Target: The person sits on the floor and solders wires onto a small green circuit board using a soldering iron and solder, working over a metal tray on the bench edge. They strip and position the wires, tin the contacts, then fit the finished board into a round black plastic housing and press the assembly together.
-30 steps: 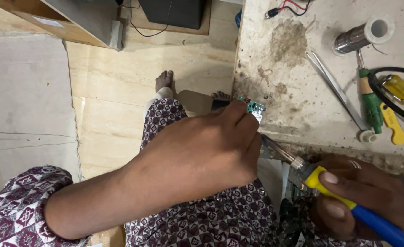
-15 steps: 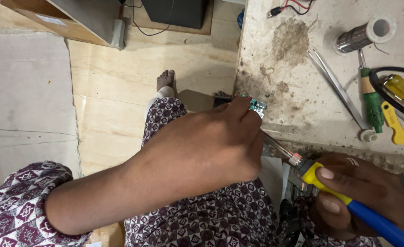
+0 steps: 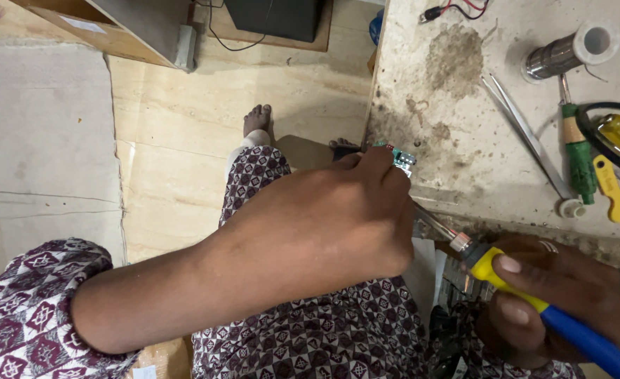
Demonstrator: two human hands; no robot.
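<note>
Green and small, the circuit board (image 3: 397,154) sat pinched in the fingertips of the left hand (image 3: 338,221) at the near edge of the stained stone surface (image 3: 464,119). That hand came in from the lower left, forearm bare below a patterned sleeve, knuckles up and fingers curled tight, its grip clamped on the board so that only one end of it showed past the fingers. The right hand (image 3: 562,302) lay low at the right, just under the surface's edge, its grip closed around the yellow-and-blue handle of a soldering iron (image 3: 506,277). The iron's metal shaft slanted up and left toward the board, its tip hidden behind the left hand. A ring showed on one finger of the right hand.

On the surface, well apart from the board, lay a spool of solder wire (image 3: 569,49), metal tweezers (image 3: 524,133), a green-handled screwdriver (image 3: 576,154), a yellow plastic tool (image 3: 610,188) and a black cable (image 3: 597,137). Below, a bare foot (image 3: 256,119) rested on the pale floor (image 3: 183,140).
</note>
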